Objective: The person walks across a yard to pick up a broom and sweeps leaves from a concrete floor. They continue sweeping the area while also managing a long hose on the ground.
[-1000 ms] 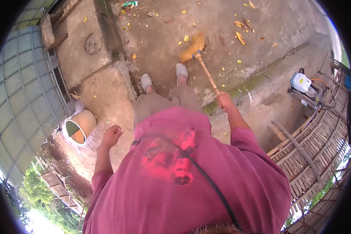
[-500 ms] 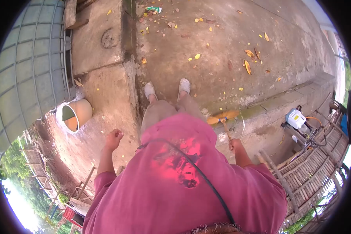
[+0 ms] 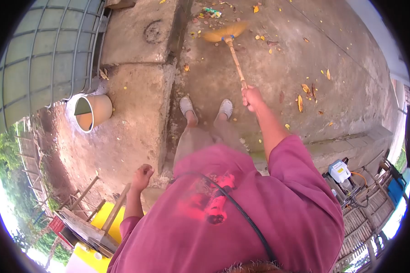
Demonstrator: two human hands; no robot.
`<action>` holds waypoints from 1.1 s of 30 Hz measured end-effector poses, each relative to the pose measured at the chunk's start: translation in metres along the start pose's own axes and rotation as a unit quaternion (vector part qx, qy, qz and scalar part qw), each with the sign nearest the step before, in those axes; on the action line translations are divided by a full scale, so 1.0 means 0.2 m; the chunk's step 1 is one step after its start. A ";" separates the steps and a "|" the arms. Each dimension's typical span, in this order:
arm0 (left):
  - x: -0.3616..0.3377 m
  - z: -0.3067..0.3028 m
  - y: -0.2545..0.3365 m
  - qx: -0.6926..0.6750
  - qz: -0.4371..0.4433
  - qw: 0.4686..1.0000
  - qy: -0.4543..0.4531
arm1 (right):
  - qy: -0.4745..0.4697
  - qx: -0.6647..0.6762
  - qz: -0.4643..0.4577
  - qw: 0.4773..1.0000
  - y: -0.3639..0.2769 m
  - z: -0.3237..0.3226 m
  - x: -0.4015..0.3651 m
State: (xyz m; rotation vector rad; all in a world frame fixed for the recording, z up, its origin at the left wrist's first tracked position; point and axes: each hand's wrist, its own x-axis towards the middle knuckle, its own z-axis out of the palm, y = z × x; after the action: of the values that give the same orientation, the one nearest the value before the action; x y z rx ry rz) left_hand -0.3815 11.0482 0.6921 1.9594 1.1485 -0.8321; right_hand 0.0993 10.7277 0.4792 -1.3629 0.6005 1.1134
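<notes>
My right hand (image 3: 252, 97) is wrapped round the handle of a broom (image 3: 235, 59), with the arm stretched forward. The broom's fan-shaped yellow head, slightly blurred, touches or hangs just above the concrete ground beside small leaves and a green-and-white wrapper (image 3: 212, 12). Curled fingers show on my left hand (image 3: 142, 176), held out at my left side over the ground; whatever they hold, if anything, is too small to make out. Yellow leaves (image 3: 300, 103) lie on the ground ahead and to the right.
A white bucket (image 3: 105, 108) stands at the left beside a large caged tank (image 3: 45, 54). A concrete step edge (image 3: 165, 100) runs left of my feet. At the right are a low kerb (image 3: 351, 144), a white-and-blue device (image 3: 339, 171) and bamboo slats (image 3: 356, 227).
My right hand has swung the broom forward and inward from my right side to near the wrapper. The view has shifted, and a yellow surface now shows at the lower left.
</notes>
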 end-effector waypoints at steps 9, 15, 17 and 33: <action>-0.08 0.34 -0.47 -0.081 -0.069 0.994 -0.030 | -0.107 0.054 0.238 0.964 0.43 0.54 -0.70; -0.11 0.19 -0.55 -0.058 -0.089 0.993 -0.050 | -0.033 0.170 0.399 0.901 0.66 1.02 -0.02; -0.09 0.05 -0.55 -0.075 -0.087 0.993 -0.024 | -0.019 0.146 0.334 0.931 0.56 1.26 0.19; 0.65 -0.52 -1.12 -0.002 -0.053 0.996 -0.066 | 0.016 0.058 0.086 0.994 0.56 0.44 -0.64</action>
State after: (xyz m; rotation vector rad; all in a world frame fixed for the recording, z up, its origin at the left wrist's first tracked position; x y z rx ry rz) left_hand -0.5133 11.2705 0.5888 1.8245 1.1829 -0.9993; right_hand -0.0745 10.7593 0.5559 -1.2480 0.8058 1.1770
